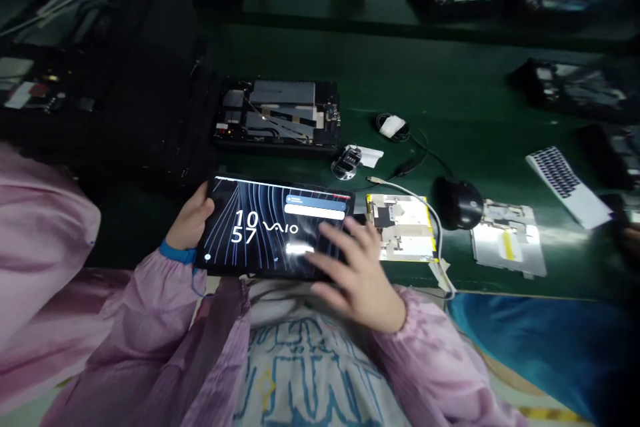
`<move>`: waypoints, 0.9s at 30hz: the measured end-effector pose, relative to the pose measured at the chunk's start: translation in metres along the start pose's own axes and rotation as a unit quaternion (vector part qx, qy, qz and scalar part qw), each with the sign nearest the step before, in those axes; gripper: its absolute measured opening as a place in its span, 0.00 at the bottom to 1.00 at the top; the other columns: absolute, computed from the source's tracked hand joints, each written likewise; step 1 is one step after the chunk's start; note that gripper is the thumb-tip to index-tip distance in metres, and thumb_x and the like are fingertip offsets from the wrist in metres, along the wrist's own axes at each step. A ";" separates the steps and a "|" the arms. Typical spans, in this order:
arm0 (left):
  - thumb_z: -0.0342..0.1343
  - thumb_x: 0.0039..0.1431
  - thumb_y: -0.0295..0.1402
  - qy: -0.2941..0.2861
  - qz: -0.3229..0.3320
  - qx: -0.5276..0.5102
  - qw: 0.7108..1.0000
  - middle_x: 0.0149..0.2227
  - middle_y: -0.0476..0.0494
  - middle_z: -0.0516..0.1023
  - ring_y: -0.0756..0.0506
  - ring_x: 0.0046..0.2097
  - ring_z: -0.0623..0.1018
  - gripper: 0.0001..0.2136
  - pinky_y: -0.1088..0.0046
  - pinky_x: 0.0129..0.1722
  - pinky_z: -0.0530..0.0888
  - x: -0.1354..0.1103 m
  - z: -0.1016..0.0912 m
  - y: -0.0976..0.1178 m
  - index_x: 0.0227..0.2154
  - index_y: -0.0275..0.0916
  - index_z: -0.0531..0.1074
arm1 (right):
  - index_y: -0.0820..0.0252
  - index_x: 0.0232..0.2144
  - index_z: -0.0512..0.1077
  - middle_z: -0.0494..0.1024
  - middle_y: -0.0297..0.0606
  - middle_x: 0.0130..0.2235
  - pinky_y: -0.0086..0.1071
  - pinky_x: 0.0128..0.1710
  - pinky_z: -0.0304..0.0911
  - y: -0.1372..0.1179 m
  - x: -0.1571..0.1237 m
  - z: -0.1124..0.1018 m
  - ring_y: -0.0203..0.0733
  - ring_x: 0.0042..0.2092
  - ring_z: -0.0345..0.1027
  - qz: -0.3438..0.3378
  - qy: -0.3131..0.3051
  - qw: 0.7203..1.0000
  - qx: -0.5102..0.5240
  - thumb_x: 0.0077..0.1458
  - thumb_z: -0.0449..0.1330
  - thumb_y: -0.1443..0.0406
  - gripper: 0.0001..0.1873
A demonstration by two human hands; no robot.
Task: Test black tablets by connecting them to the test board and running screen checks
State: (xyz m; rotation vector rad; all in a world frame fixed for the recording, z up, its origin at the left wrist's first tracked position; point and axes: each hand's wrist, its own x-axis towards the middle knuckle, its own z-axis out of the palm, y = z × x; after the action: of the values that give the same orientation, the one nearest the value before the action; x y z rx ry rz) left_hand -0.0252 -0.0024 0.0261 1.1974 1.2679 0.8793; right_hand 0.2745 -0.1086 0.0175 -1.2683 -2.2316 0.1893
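Note:
A tablet [265, 247] with a lit lock screen, showing 10 57 and the word VAIO, is held level at the table's front edge. My left hand [190, 220] grips its left end, thumb on the front rim and the other fingers hidden beneath. Over the right part of the screen is my right hand [355, 267], its fingers spread and slightly blurred; whether a fingertip touches the glass I cannot tell. Just right of the tablet lies a flat yellow-edged part [407, 227], with a white cable [435, 213] curving over its right side.
Behind the tablet sits a stack of opened tablet bodies [277, 113]. A small round metal-based counter [346, 161], a coiled black cable [393, 125], a black scanner-like device [457, 203], a metal plate [507, 240] and a sticker sheet [567, 185] lie rightward. A pink sleeve [40, 267] is at far left.

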 end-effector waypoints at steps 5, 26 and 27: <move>0.59 0.45 0.59 0.009 -0.005 -0.012 1.000 0.49 0.39 0.77 0.35 0.53 0.74 0.38 0.61 0.53 0.71 0.002 0.000 -0.005 0.52 0.35 0.67 | 0.53 0.55 0.66 0.61 0.46 0.63 0.69 0.61 0.32 -0.009 0.022 0.005 0.64 0.67 0.41 0.067 -0.022 0.997 -0.044 0.59 0.54 0.49 0.26; 0.56 0.48 0.59 -0.006 -0.007 -0.036 0.999 0.47 0.37 0.77 0.36 0.49 0.75 0.35 0.60 0.50 0.71 -0.001 0.008 -0.010 0.50 0.36 0.68 | 0.47 0.59 0.63 0.61 0.40 0.65 0.68 0.62 0.36 -0.049 0.043 0.026 0.60 0.67 0.45 -0.102 -0.137 0.985 -0.040 0.58 0.57 0.65 0.26; 0.56 0.48 0.59 -0.005 -0.007 -0.033 0.999 0.47 0.36 0.77 0.36 0.49 0.76 0.35 0.60 0.50 0.71 -0.002 0.008 -0.009 0.50 0.35 0.68 | 0.47 0.59 0.63 0.60 0.39 0.65 0.68 0.62 0.36 -0.050 0.044 0.027 0.60 0.67 0.44 -0.104 -0.144 0.983 -0.038 0.58 0.57 0.65 0.26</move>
State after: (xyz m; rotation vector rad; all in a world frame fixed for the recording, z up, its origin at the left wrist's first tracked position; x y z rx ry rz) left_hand -0.0185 -0.0070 0.0173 1.1381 1.2279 0.8980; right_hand 0.2049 -0.0955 0.0317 -1.0916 -2.6229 0.2216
